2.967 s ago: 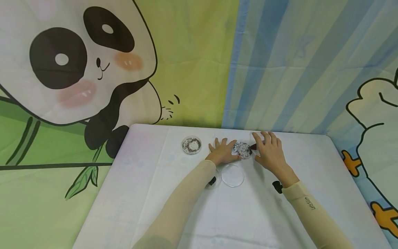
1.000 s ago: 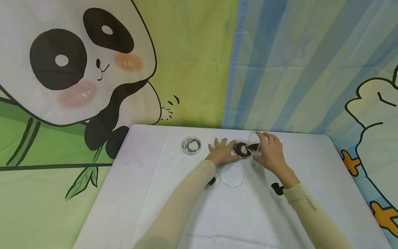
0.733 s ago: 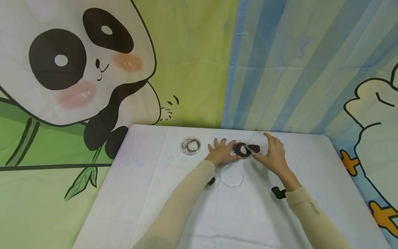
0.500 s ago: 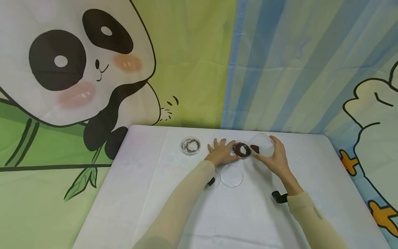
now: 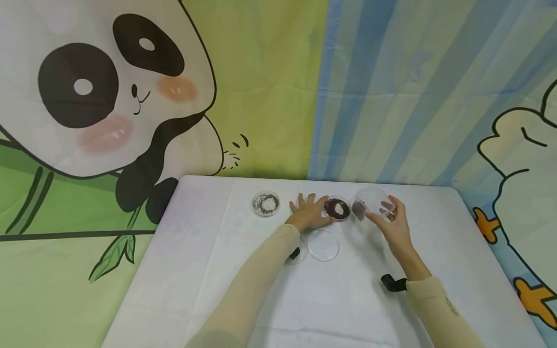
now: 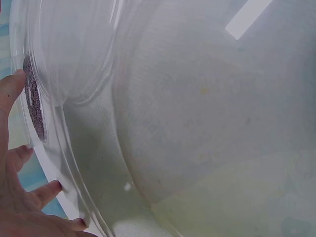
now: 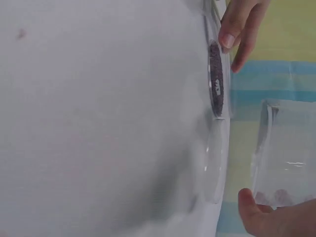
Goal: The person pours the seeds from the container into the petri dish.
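In the head view a round clear petri dish [image 5: 337,209] holds dark grains with a white granular patch on top. My left hand [image 5: 310,212] lies at its left side, fingers spread, with thumb and index finger touching the rim. The thumb [image 6: 14,86] also shows at the dish edge in the left wrist view. To the right of the dish my right hand [image 5: 391,224] holds a tilted clear plastic container [image 7: 286,153] by its sides, between thumb and fingers. Something dark shows at the container's left end in the head view.
A second petri dish [image 5: 266,203] with white and dark granules stands left of the left hand on the white table [image 5: 217,280]. A clear round lid [image 5: 324,245] lies in front. Another clear round piece [image 5: 301,256] is partly hidden by the left wrist.
Dark grains have covered most of the formerly white-speckled dish beside my left hand. My right hand has drawn the container back to the right, off the dish. The left hand stays put.
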Demonstrator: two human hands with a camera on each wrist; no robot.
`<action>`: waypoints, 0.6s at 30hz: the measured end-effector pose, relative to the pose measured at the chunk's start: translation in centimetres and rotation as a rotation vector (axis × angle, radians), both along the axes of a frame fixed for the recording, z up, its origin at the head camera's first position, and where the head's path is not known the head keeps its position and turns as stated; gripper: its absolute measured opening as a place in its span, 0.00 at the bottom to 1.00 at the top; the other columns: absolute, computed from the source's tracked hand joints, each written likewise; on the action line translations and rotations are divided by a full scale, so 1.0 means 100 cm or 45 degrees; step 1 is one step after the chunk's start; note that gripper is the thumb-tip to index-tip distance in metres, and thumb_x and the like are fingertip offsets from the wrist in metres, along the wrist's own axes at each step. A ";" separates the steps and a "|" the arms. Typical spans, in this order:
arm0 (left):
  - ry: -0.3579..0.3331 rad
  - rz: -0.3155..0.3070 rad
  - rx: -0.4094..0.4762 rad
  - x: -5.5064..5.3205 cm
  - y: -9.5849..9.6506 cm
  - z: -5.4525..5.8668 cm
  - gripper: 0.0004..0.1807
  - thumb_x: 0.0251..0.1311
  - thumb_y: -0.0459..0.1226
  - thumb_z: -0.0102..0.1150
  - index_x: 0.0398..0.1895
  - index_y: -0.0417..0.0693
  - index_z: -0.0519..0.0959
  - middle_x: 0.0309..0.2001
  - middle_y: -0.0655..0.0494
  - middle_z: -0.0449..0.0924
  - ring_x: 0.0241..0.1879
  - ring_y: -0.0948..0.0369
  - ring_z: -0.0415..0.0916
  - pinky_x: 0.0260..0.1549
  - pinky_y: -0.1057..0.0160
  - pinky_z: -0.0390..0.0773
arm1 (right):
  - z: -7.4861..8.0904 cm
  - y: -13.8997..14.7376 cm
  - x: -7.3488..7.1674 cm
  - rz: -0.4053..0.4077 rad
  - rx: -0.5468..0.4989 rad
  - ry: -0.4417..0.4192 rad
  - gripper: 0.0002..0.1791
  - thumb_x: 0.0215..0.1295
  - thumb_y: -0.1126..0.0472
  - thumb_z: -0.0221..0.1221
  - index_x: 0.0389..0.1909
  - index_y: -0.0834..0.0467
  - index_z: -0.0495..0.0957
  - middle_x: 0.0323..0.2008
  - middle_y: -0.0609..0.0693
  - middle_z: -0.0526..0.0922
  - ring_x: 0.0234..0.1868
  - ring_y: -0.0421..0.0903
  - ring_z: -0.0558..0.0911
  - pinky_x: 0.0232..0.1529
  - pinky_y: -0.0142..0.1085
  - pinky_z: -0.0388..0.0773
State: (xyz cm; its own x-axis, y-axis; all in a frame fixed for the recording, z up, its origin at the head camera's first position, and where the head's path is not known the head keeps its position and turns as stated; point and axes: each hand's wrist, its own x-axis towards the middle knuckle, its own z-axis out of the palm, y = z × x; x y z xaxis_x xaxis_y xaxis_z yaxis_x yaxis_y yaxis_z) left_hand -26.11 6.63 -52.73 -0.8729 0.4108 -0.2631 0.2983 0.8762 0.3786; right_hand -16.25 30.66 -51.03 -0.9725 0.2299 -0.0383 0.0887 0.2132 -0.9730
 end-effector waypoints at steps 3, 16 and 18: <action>0.003 -0.004 -0.009 -0.001 0.000 -0.002 0.45 0.61 0.68 0.53 0.79 0.74 0.52 0.79 0.50 0.46 0.76 0.35 0.35 0.65 0.26 0.43 | -0.003 0.001 0.004 0.016 -0.113 0.017 0.55 0.65 0.54 0.68 0.80 0.48 0.38 0.74 0.60 0.53 0.74 0.57 0.55 0.57 0.26 0.69; 0.000 -0.001 -0.008 -0.002 0.001 -0.003 0.44 0.61 0.68 0.54 0.79 0.74 0.52 0.79 0.49 0.47 0.76 0.36 0.35 0.65 0.27 0.42 | -0.010 0.012 0.017 -0.009 -0.089 0.086 0.53 0.66 0.58 0.67 0.79 0.52 0.39 0.74 0.63 0.53 0.73 0.61 0.57 0.59 0.24 0.68; -0.001 -0.001 -0.009 -0.001 0.001 -0.003 0.44 0.61 0.68 0.54 0.79 0.74 0.52 0.79 0.50 0.47 0.76 0.36 0.35 0.65 0.27 0.42 | -0.010 0.017 0.020 -0.028 -0.055 0.097 0.53 0.66 0.59 0.67 0.79 0.52 0.38 0.74 0.63 0.52 0.74 0.63 0.56 0.67 0.32 0.63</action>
State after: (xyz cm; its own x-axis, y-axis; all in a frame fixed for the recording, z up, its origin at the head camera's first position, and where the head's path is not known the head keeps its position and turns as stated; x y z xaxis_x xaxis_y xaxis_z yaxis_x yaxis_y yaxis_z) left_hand -26.25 6.71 -53.00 -0.8724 0.4097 -0.2667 0.2986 0.8785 0.3729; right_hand -14.29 32.36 -52.01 -0.9677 0.2508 0.0256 0.0179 0.1697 -0.9853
